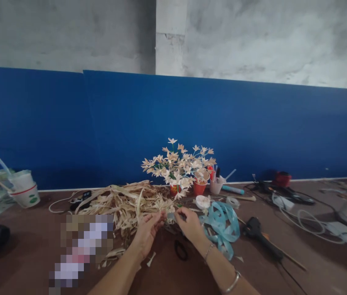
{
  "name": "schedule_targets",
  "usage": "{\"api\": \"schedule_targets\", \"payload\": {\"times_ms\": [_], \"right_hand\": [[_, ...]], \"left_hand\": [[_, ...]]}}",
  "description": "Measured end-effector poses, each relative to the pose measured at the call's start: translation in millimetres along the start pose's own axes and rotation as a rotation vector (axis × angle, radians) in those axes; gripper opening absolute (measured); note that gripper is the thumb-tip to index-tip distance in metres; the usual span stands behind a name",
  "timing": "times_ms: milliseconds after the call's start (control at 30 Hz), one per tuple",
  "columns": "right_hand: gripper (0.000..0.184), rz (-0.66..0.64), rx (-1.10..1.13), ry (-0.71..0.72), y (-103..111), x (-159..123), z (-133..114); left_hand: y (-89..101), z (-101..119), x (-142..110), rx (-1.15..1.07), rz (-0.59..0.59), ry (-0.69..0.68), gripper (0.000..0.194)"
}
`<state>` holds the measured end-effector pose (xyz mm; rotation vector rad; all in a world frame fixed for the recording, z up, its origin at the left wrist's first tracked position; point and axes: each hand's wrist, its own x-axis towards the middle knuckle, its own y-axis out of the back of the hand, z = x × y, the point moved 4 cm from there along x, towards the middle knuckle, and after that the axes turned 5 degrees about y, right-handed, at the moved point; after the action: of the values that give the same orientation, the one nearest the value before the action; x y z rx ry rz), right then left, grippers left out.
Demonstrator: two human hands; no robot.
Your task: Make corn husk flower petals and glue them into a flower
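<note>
My left hand [149,231] and my right hand [191,226] are raised close together over the table, fingertips pinched. Between them is a small, thin greyish strip [171,215], too small to name. The right fingers close on it; what the left fingertips pinch I cannot make out. Just beyond and to the left of my left hand lies a heap of dry, pale husk strips [121,200]. Behind the hands stands a bunch of cream husk flowers [179,164] on thin stems. A crumpled light-blue ribbon [222,225] lies beside my right hand.
A black glue gun [261,235] with a cord lies at the right. Under my wrists is a dark ring [181,250]. Behind are a red cup [199,187], a white pen cup [217,185] and a tape roll [233,202]. Drink cups [26,194] stand left, before a blue partition [222,123].
</note>
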<state>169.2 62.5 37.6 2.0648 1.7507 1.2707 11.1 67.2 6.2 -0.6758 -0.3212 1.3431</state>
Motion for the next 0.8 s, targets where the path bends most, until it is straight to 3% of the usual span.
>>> {"api": "schedule_targets", "payload": {"times_ms": [133,267,433,567,667,800], "right_hand": [[0.024,0.073,-0.135,0.169,3,-4,-10],[0.031,0.039,-0.025,0.235,-2,-7,-19],[0.02,-0.069,0.189,0.125,-8,-6,-22],[0.014,-0.034,0.262,0.015,-9,-3,-13],[0.02,-0.044,0.406,-0.104,-13,-2,-2],[0.026,-0.129,0.634,-0.188,-21,-3,2]], "left_hand": [[-1.7,0,0,-0.01,-0.03,0.003,0.022],[-6.2,-2,-1,-0.015,-0.099,0.039,0.018],[-9.0,-1,-5,-0.012,-0.128,0.043,0.016],[-7.0,-2,-5,0.033,-0.087,0.037,0.019],[-4.2,-3,-3,0.084,-0.045,0.013,0.019],[-5.6,-5,-2,0.14,-0.079,-0.017,0.019]]}}
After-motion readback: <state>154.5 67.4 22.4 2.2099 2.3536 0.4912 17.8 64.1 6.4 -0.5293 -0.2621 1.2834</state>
